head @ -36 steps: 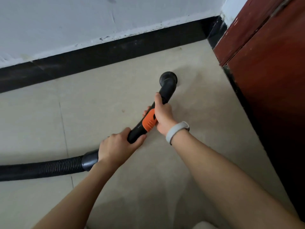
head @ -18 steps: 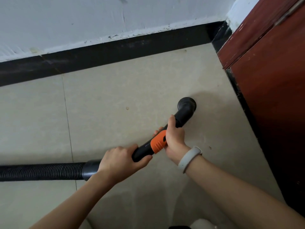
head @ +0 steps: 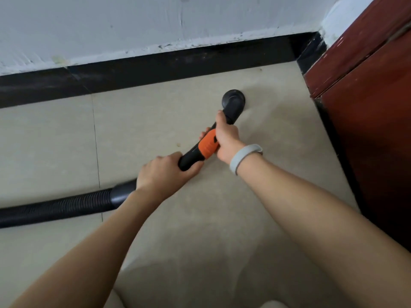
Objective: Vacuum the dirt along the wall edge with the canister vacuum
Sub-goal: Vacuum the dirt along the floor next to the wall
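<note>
We hold the vacuum's black handle tube (head: 193, 155) with our 2 hands, one ahead of the other. Our left hand (head: 163, 173) wraps its fingers and thumb round the rear of the tube, just ahead of the smooth cuff where the ribbed hose (head: 55, 208) joins on; the hose trails off to the left across the floor. Our right hand (head: 225, 137) grips the tube further forward, fingers curled round it beside the orange collar (head: 208, 146), thumb lying up along the tube toward the tip. A pale wristband (head: 244, 157) sits on our right wrist.

Beyond our right hand the tube bends down into the round black nozzle end (head: 233, 101), which rests against the beige tiled floor (head: 155, 121). The nozzle lies near the black skirting (head: 144, 71) under the white wall (head: 133, 25) but apart from it, and to the left of the dark red door (head: 367, 107). A small speck (head: 260, 69) sits by the skirting, beyond the nozzle.
</note>
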`<action>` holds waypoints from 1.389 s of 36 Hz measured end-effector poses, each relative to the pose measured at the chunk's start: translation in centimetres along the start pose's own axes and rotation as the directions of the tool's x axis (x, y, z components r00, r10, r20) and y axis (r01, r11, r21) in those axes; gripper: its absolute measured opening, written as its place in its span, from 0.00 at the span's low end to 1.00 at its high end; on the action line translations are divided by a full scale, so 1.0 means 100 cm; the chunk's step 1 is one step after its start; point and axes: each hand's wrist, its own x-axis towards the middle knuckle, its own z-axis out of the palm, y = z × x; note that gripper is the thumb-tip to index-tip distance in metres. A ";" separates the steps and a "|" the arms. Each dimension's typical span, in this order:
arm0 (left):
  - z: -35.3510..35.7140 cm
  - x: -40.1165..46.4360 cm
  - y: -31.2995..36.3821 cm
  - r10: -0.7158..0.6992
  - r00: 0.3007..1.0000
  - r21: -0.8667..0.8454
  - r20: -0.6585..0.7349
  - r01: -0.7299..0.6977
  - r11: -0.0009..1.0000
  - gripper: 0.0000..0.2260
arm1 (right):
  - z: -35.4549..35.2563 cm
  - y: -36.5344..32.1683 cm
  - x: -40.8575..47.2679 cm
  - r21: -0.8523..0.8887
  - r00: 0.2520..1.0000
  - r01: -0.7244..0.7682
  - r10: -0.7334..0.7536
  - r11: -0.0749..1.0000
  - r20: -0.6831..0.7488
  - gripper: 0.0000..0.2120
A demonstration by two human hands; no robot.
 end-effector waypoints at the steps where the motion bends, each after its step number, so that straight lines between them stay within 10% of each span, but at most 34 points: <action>1: -0.001 0.006 0.009 0.015 1.000 0.004 0.005 -0.015 1.000 0.25 | -0.005 -0.008 0.005 0.006 1.000 0.000 0.000 1.000 -0.017 0.18; 27: -0.016 -0.089 -0.172 -0.481 0.860 -0.199 -0.170 0.448 0.872 0.21 | 0.183 0.114 -0.066 -0.461 0.910 -0.025 0.212 0.887 0.357 0.25; 43: -0.011 -0.065 -0.120 -0.217 0.973 -0.062 -0.076 0.212 0.975 0.25 | 0.109 0.081 -0.045 -0.287 0.991 -0.088 0.112 0.954 0.068 0.17; 50: -0.021 -0.058 -0.138 -0.328 0.937 -0.139 -0.124 0.311 0.940 0.24 | 0.148 0.075 -0.053 -0.363 0.969 -0.007 0.096 0.932 0.227 0.18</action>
